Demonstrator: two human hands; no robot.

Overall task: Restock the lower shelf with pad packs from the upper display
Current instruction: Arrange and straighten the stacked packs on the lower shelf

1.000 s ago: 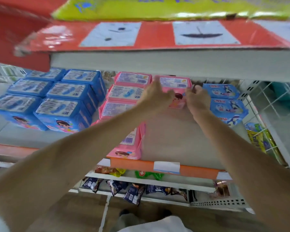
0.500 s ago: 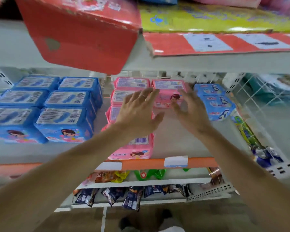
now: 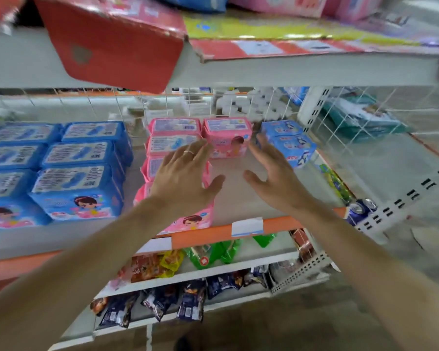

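Head view, shelf unit. L hand (image 3: 185,178) raised over the lower shelf (image 3: 241,198), fingers straight and spread, ring on one finger, holding nothing. R hand (image 3: 274,173) alongside it, palm turned inward, fingers straight, thumb out, also holding nothing. Both hands apart from each other, w/ bare shelf showing between them.

Pink pad pack (image 3: 227,140) stands upright at back of the lower shelf, just beyond both sets of fingertips; contact w/ either hand: cannot tell. To its left, a row of pink packs (image 3: 174,134) runs front to back, partly hidden under L hand and forearm. Blue packs (image 3: 79,173) stacked in rows at far left. Light-blue packs (image 3: 289,143) just right of the pink pack, near wire side grille (image 3: 352,117).

Upper shelf (image 3: 289,69) overhead: pink packs (image 3: 279,5) on top, red carton (image 3: 117,44) overhanging its front edge. Orange price rail (image 3: 208,236) along lower shelf front. Snack packets (image 3: 188,302) on shelves below.
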